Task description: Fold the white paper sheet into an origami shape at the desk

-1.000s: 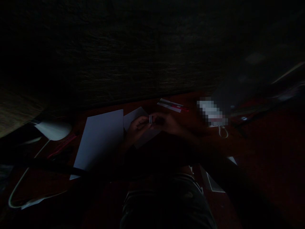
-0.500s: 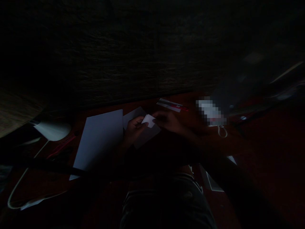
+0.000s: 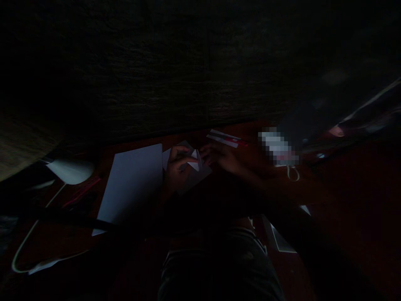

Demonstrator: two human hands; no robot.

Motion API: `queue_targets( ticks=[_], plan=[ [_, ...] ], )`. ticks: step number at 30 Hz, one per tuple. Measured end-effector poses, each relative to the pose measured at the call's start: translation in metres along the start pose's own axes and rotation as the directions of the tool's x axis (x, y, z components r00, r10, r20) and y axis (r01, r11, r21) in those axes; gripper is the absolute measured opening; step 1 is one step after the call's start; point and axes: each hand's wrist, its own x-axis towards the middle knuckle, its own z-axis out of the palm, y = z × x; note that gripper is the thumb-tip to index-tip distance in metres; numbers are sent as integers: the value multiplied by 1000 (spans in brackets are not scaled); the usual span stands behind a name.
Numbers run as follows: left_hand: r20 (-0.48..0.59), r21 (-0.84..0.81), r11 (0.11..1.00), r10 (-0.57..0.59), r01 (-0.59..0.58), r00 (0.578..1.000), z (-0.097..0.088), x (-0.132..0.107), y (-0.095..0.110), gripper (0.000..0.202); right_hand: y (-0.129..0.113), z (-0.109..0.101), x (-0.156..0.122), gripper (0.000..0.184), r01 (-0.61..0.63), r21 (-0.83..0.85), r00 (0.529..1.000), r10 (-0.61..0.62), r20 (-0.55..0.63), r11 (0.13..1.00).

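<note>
In the dim light my left hand [image 3: 177,169] grips a small folded white paper [image 3: 194,161], its thumb and fingers closed around the left side. My right hand [image 3: 221,158] is at the paper's right edge with its fingers bent against it; the fingertips are dark and partly hidden. The folded paper stands tilted, its layers spreading a little at the top. Beneath both hands lies a flat paper sheet [image 3: 196,179] on the reddish-brown table. To the left of my left hand is a larger white sheet or board [image 3: 131,184].
Behind my hands lie a clear strip with a red cutter-like tool [image 3: 234,141]. A white lamp [image 3: 72,171] with its cord and a pink-red object [image 3: 81,191] are at left. Right, a pixelated pale item [image 3: 277,146] has a looped cord [image 3: 293,173].
The folded paper has turned from lying flat towards the camera to a more upright, opened-out stance. My left fingers have shifted up over it. A pale patch has appeared at the far right.
</note>
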Motion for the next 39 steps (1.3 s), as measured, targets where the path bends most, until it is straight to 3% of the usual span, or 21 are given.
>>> queue_targets(
  ticks=[3,6,14,18,21,23,26,30,34,39],
  plan=[
    [13,-22,998,53,-53,999,0,0,0,25,-3,2,-1,31,-25,74,998,20,66,997],
    [32,-54,998,44,-43,999,0,2,2,27,-7,5,-2,34,48,25,996,-50,71,999],
    [124,-191,979,-54,77,991,-1,1,8,26,-11,4,-3,21,97,-104,994,-91,67,990],
    [100,-229,955,-171,190,980,4,-2,7,11,-12,3,-3,16,100,-198,993,-86,80,975],
    [57,-265,928,-256,262,965,10,-4,4,24,-10,4,-4,16,102,-230,991,-78,110,968],
    [70,-292,913,-278,286,958,12,-4,2,32,-8,5,-5,16,102,-236,989,-72,132,966],
    [150,-292,902,-283,316,947,11,-3,-2,26,-5,5,-5,18,90,-200,984,-56,171,976],
    [228,-303,860,-352,410,908,9,-1,-6,33,-7,6,-4,26,76,-117,979,-52,196,990],
    [204,-394,796,-413,460,888,10,1,-8,35,-6,7,-4,29,58,-83,977,-39,210,995],
    [150,-425,776,-447,466,882,11,3,-9,39,-1,5,-5,25,-9,-190,987,40,155,982]
  ],
)
